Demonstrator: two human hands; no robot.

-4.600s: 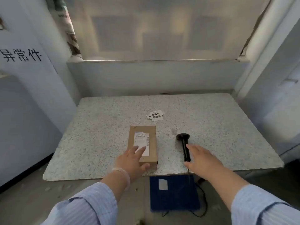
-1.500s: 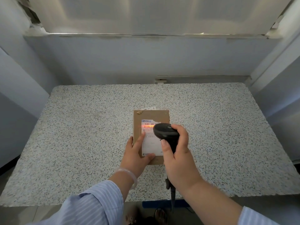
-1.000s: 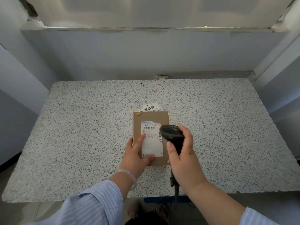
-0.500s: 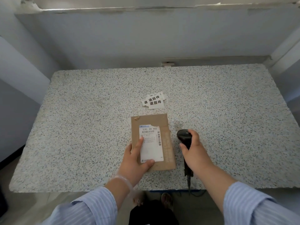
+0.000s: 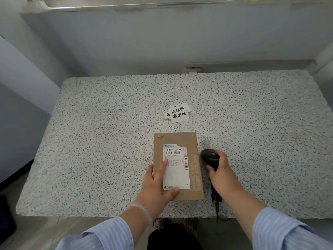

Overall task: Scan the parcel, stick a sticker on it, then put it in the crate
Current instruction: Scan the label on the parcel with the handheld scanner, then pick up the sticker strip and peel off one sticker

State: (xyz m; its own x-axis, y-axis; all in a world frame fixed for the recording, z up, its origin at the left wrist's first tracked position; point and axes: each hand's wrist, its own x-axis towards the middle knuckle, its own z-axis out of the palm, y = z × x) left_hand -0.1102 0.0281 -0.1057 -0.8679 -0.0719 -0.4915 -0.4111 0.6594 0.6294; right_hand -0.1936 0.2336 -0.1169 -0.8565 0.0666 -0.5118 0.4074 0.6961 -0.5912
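Scanner [image 5: 210, 158] lowered beside parcel [image 5: 177, 166]; right hand [image 5: 220, 175] gripping.

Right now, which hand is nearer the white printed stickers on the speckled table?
Right. The right hand, gripping the black scanner, sits below-right of the stickers; the left hand lies lower, on the brown cardboard parcel.

A single head-worn camera looks steeply down and forward at the speckled bench [image 5: 108, 141] from close above; the wall lies toward 12 o'clock.

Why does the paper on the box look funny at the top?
The label on the parcel has a torn top right corner, and a bit of cardboard is peeling at the parcel's top left. Nothing else looks wrong.
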